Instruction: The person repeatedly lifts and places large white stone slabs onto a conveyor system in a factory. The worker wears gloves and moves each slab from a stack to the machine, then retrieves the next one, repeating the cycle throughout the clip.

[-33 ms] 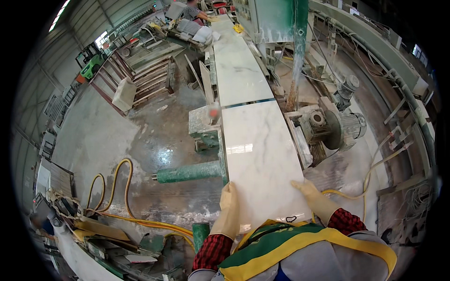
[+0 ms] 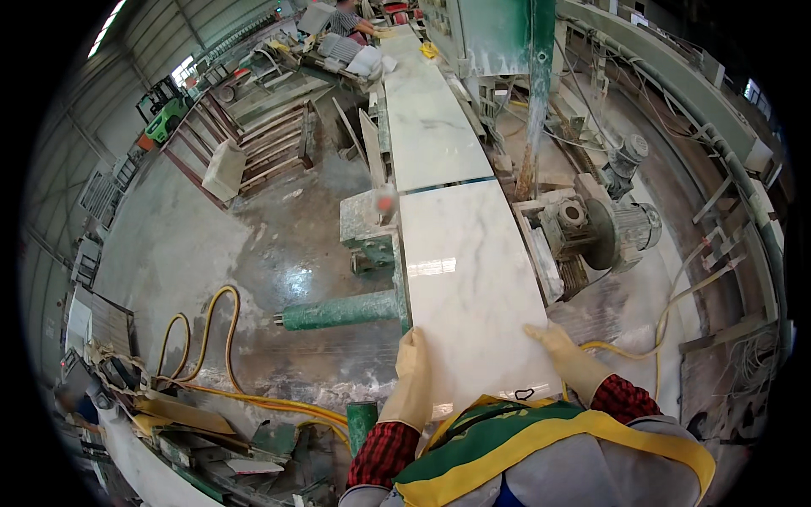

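Note:
A polished white stone slab (image 2: 473, 296) with faint grey veins lies lengthwise in front of me, its near end close to my body. My left hand (image 2: 413, 372), in a cream glove, is closed on the slab's left edge. On the opposite edge my right hand (image 2: 562, 355), gloved alike, grips with the thumb on top; the fingers beneath are hidden. A small dark outline mark (image 2: 525, 394) shows near the slab's near end. Beyond a narrow gap lies a second white slab (image 2: 438, 139) in line with the first.
Left of the slab, a green roller (image 2: 342, 311) juts out over the wet floor. Yellow hoses (image 2: 232, 338) loop at the left. A grey motor (image 2: 634, 237) stands close on the right, below a green machine cabinet (image 2: 498, 38). Far ahead a person (image 2: 346, 21) reaches toward the slab line.

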A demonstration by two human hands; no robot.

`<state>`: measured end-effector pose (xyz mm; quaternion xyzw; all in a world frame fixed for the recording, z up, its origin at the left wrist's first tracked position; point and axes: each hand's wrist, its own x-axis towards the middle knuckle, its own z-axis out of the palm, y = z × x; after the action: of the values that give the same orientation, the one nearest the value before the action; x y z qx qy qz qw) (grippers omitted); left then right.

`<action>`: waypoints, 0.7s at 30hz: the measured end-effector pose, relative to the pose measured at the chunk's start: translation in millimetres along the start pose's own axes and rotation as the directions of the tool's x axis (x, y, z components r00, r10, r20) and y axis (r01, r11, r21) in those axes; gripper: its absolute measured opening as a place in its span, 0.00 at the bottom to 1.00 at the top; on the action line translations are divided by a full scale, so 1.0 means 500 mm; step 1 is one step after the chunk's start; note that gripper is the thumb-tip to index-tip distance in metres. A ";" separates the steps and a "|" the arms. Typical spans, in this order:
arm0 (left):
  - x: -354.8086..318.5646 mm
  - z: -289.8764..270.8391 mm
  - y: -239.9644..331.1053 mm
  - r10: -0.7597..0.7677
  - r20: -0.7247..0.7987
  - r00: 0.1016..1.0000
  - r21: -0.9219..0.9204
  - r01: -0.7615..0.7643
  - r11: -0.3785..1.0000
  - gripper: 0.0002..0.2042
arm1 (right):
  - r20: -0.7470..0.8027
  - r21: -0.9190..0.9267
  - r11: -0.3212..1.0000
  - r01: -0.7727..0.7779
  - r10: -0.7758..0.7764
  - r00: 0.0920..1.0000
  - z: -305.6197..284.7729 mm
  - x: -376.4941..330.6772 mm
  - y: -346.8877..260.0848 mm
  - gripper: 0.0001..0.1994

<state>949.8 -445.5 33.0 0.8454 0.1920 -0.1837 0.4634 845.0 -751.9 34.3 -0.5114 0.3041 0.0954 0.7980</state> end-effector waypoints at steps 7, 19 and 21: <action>0.036 0.015 0.001 -0.007 -0.006 1.000 0.012 0.007 1.000 0.33 | -0.024 -0.063 0.997 -0.042 0.041 0.999 -0.012 0.051 -0.013 0.25; 0.066 0.018 0.039 -0.035 -0.007 0.999 0.018 0.035 0.999 0.31 | -0.024 -0.044 0.998 -0.036 0.035 0.999 -0.013 0.096 -0.033 0.23; 0.065 0.017 0.047 -0.049 -0.006 0.999 0.026 0.049 0.998 0.32 | -0.025 -0.033 0.999 -0.034 0.033 0.999 -0.012 0.101 -0.032 0.23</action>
<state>988.1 -459.4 29.5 0.8468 0.2114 -0.1952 0.4473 890.4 -772.5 15.2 -0.5205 0.3210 0.1076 0.7839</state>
